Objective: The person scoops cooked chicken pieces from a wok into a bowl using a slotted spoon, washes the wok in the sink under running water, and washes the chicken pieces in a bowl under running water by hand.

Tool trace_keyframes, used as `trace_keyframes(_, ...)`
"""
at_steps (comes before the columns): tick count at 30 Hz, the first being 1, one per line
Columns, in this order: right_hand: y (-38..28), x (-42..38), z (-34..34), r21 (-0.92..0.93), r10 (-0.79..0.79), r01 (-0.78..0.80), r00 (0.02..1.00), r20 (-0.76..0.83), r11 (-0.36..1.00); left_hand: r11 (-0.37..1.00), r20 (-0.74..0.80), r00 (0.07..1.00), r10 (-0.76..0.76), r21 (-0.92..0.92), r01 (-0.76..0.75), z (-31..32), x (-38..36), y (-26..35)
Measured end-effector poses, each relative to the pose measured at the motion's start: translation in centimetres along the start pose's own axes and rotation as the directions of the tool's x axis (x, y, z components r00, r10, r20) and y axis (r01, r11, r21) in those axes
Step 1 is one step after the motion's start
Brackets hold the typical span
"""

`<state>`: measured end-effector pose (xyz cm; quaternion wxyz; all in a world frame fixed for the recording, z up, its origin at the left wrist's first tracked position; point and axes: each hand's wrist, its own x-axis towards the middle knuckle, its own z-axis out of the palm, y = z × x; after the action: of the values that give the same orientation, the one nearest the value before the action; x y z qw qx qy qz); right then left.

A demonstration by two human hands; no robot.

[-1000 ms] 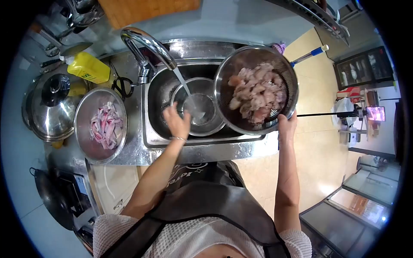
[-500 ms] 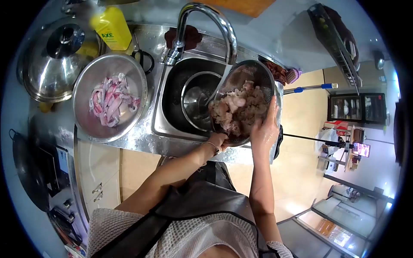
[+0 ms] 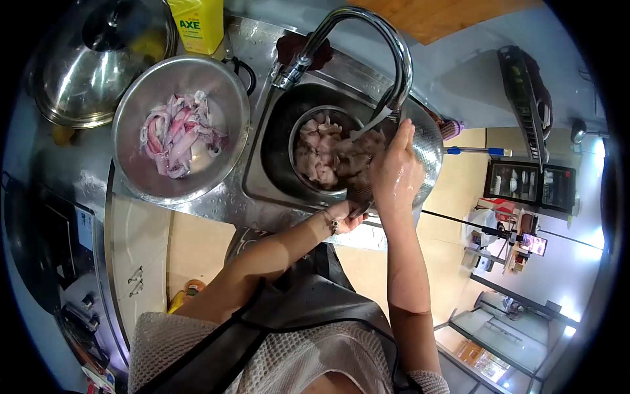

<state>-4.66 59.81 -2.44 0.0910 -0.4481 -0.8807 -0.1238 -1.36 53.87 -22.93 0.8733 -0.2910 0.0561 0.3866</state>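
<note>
Two hands now tip the colander (image 3: 420, 154) over the sink (image 3: 275, 131): the right hand (image 3: 394, 172) lies with fingers pressed together on its meat, the left hand (image 3: 344, 217) pinches its rim at six o'clock. A second ago the meat (image 3: 318, 154) sat in the colander; much has spilled into the bowl (image 3: 308, 187), so the transfer looks underway. The tap (image 3: 387, 39) arches overhead, crowding the tilt; a squid bowl (image 3: 180, 131) and pot lid (image 3: 92, 62) sit at nine o'clock.

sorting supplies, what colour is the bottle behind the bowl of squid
Yellow, with a green AXE label; the bottle shows best in the head view, at the top edge.

Steel counter (image 3: 216, 203), pale cupboard doors (image 3: 141, 262) (below), tan floor (image 3: 459, 190), dark cabinet (image 3: 531, 187)
</note>
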Motion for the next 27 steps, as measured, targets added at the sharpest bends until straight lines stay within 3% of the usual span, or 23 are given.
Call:
trace_keyframes(2, -0.6, 0.6, -0.6, -0.003, 0.017, -0.017, 0.997, -0.070, 1.000, 0.999, 0.006, 1.000, 0.016, -0.048, -0.015, 2.0, -1.0, -0.7)
trace_keyframes(6, 0.4, 1.5, -2.9, 0.010, 0.154, -0.153, 0.988, -0.012, 0.988, 0.985, -0.097, 0.984, 0.152, 0.097, -0.142, 4.7, -2.1, -1.4)
trace_keyframes(10, 3.0, 1.4, -3.3, 0.046, 0.241, -0.242, 0.970, 0.028, 0.969, 0.993, -0.117, 0.986, 0.115, 0.036, -0.111, 4.5, -1.1, -1.7)
trace_keyframes(13, 4.6, 0.3, -3.6, 0.076, 0.304, -0.301, 0.952, -0.034, 0.951, 0.992, -0.207, 0.971, 0.122, 0.050, -0.114, 2.7, 0.1, -2.8)
trace_keyframes(15, 7.4, -0.8, -3.3, 0.181, 0.348, -0.322, 0.927, -0.141, 0.929, 0.936, -0.123, 0.934, 0.335, 0.160, -0.314, -1.5, 3.7, -2.0)
trace_keyframes(16, 8.4, -1.7, -4.1, 0.247, 0.438, -0.402, 0.892, -0.109, 0.882, 0.938, -0.119, 0.939, 0.323, 0.175, -0.300, 0.0, 2.5, -2.4)
trace_keyframes(17, 10.9, -3.3, -3.1, 0.269, 0.423, -0.367, 0.886, -0.191, 0.890, 0.885, -0.088, 0.924, 0.371, 0.335, -0.324, 3.2, -0.6, -3.2)
trace_keyframes(18, 12.6, -4.7, -3.1, 0.311, 0.533, -0.478, 0.837, -0.123, 0.821, 0.803, -0.046, 0.907, 0.418, 0.485, -0.346, 6.1, -3.6, -3.4)
trace_keyframes(19, 16.5, -6.8, -0.8, 0.424, 0.606, -0.501, 0.780, -0.156, 0.755, 0.717, 0.074, 0.902, 0.426, 0.580, -0.386, 8.0, -5.6, -3.2)
trace_keyframes(20, 17.6, -7.8, -0.7, 0.664, 0.773, -0.566, 0.633, -0.029, 0.488, 0.653, 0.032, 0.901, 0.432, 0.678, -0.337, 8.2, -5.8, -2.2)
trace_keyframes(21, 19.9, -9.1, 0.5, 0.741, 0.850, -0.587, 0.525, 0.042, 0.326, 0.584, -0.011, 0.899, 0.438, 0.764, -0.274, 8.4, -6.0, -1.1)
trace_keyframes(22, 21.5, -10.3, 1.4, 0.745, 0.856, -0.587, 0.515, 0.040, 0.318, 0.450, 0.060, 0.882, 0.467, 0.843, -0.295, 7.2, -5.3, 0.3)
trace_keyframes(24, 24.1, -12.2, 3.8, 0.841, 0.881, -0.531, 0.345, 0.323, -0.101, 0.100, 0.177, 0.710, 0.682, 0.939, -0.330, 4.4, -4.0, 3.5)
trace_keyframes(26, 27.5, -14.2, 9.4, 0.882, 0.881, -0.371, 0.257, 0.397, -0.289, -0.282, 0.387, 0.474, 0.791, 0.918, -0.278, 3.2, -3.7, 6.4)
trace_keyframes(27, 27.5, -14.1, 10.5, 0.888, 0.874, -0.324, 0.254, 0.414, -0.326, -0.290, 0.357, 0.450, 0.819, 0.933, -0.212, 2.9, -3.8, 8.0)
